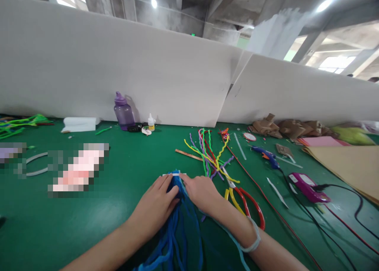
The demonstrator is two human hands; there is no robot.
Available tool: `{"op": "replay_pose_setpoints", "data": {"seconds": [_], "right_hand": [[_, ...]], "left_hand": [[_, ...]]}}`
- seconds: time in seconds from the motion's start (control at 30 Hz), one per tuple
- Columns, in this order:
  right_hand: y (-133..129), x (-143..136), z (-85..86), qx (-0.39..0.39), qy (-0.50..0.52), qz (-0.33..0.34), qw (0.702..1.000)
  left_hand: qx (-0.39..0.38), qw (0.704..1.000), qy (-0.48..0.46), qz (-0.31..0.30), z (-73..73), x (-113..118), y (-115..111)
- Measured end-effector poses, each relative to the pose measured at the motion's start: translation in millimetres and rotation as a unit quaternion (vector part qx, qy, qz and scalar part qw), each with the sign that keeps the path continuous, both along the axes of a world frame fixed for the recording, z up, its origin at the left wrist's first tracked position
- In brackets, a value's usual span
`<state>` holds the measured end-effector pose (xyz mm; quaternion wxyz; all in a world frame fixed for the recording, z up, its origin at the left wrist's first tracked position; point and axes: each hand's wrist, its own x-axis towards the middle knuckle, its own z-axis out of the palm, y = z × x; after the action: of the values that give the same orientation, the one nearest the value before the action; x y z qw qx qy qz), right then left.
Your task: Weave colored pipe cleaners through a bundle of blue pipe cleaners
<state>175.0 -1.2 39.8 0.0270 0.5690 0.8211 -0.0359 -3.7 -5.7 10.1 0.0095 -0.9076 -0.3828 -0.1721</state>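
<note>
A bundle of blue fuzzy strands (171, 231) runs from the middle of the green table toward me, its short tips gathered at the far end. Across that end lies a narrow white strip (176, 175). My left hand (156, 198) is closed at the bundle's left side, fingertips at the strip's left end and thumb against the strands. From the right, my right hand (204, 191) pinches at the strip's right end, its fingers curled and partly hidden. A pale blue strand (253, 243) loops round my right wrist.
Beyond my right hand lie coloured wavy stems (211, 156) and scissors with red and yellow handles (250, 202). Farther right are a blue glue gun (266, 154), a magenta device (308, 187) and trailing cables. A purple bottle (123, 112) stands by the white partition (118, 66).
</note>
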Motion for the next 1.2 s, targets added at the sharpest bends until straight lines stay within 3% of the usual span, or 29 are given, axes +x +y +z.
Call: {"op": "replay_pose_setpoints", "data": {"seconds": [0.3,0.43,0.57,0.97,1.2], "right_hand": [[2,2,-1.5,-0.004,0.005,0.005,1.000],[2,13,-4.1,0.000,0.094,-0.010,0.996],[2,22,-5.7,-0.018,0.165,0.021,0.986],[2,26,-10.7,-0.018,0.216,0.043,0.975],[1,26,-12.3,-0.007,0.188,0.059,0.980]], "left_hand": [[0.015,0.999,0.034,-0.012,0.2,0,2],[0.024,0.998,0.053,-0.004,1.3,-2,1],[0.032,0.998,0.047,-0.011,1.2,-4,1],[0.021,0.999,0.038,-0.012,3.0,-4,0],[0.037,0.999,0.036,-0.012,-0.8,-5,1]]}}
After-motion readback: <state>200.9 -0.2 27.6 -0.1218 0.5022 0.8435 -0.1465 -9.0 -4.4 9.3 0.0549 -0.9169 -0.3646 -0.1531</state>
